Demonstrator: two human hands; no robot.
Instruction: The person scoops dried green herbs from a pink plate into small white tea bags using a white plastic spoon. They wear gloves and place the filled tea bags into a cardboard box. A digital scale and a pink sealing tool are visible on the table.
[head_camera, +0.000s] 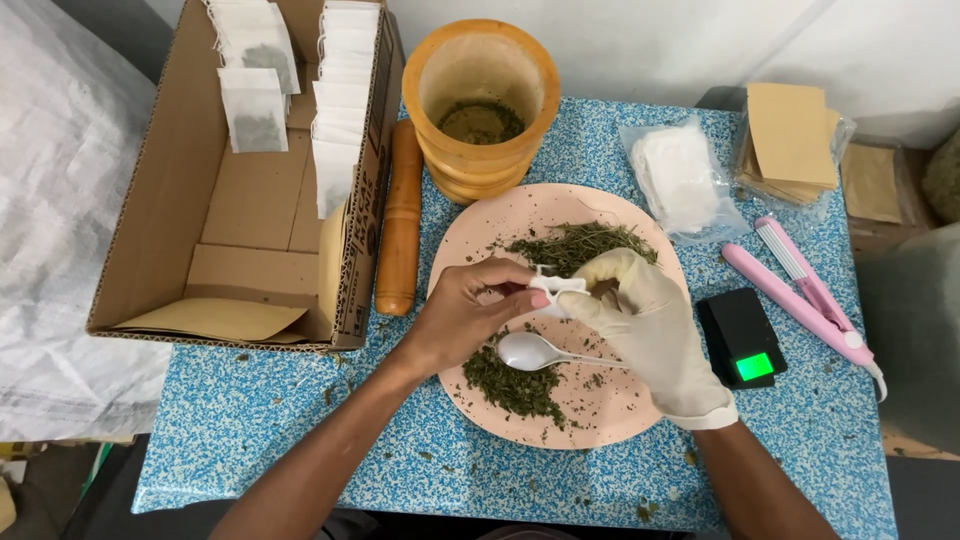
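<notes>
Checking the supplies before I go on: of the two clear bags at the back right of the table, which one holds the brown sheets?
The bag of brown sheets is the one farther right, by the table's far corner. The bag beside it, nearer the wooden mortar, holds white pieces.

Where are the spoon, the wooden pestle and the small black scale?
spoon (527, 350): head view, on its white bowl.
wooden pestle (400, 220): head view, mid-shaft.
small black scale (735, 325): head view, on its dark top.

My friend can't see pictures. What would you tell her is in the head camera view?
Two hands, a bare left hand and a white-gloved right hand, pinch a small white paper tea bag over a round pink plate of dried green herbs, with a white plastic spoon lying on it. A wooden mortar and a cardboard box of filled bags stand behind.
</notes>
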